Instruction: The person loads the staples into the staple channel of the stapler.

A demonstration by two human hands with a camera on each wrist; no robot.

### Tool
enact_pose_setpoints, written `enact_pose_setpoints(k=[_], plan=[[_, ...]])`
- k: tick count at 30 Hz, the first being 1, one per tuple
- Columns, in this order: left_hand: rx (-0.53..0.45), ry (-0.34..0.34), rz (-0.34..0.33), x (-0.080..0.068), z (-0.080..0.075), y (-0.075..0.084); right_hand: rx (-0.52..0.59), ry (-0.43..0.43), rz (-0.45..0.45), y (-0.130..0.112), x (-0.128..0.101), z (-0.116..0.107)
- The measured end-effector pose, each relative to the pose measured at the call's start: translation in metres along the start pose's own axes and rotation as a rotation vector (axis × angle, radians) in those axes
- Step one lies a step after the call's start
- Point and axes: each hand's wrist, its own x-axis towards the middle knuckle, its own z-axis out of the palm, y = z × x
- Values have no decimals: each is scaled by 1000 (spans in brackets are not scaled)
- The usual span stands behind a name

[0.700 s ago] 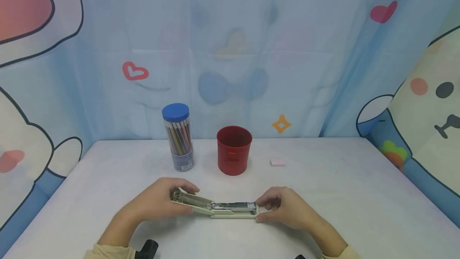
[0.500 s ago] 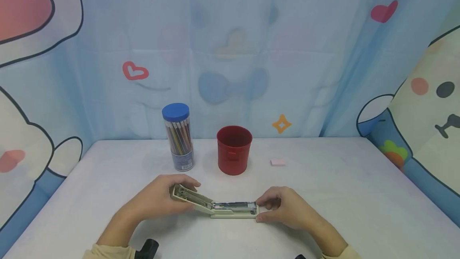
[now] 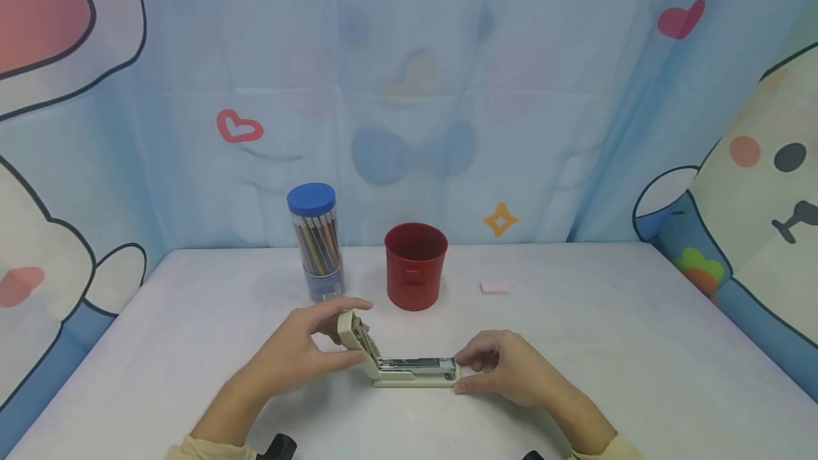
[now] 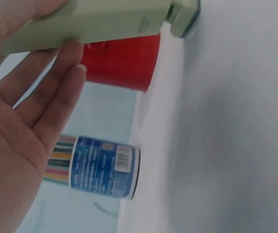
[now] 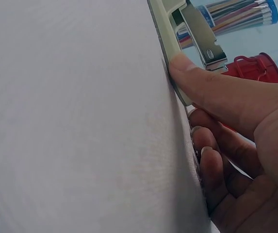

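A pale green stapler lies on the white table with its top cover swung up and the metal staple channel exposed. My left hand holds the raised cover between thumb and fingers; in the left wrist view the cover crosses the top, gripped by that hand. At the right end of the base, my right hand pinches the stapler. Seen from the right wrist, the thumb presses on the base beside the metal channel. Whether staples sit in the channel is not clear.
A clear tube of pencils with a blue lid stands behind my left hand. To its right is a red bucket, then a small pink block. A printed blue curtain hangs behind the table.
My left hand has moved right and up, swinging the stapler's cover from a low slant to a steep angle over the base. The right hand has stayed in place on the base.
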Motion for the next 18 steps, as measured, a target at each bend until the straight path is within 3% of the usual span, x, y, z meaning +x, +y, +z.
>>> enact_pose_setpoints(k=[6, 13, 18], plan=[[27, 36, 22, 3, 12, 3, -5, 3, -1, 1, 1, 1], [39, 74, 108, 7, 27, 4, 13, 4, 11, 0, 1, 0], [24, 67, 89, 8, 35, 8, 15, 2, 37, -1, 1, 1]])
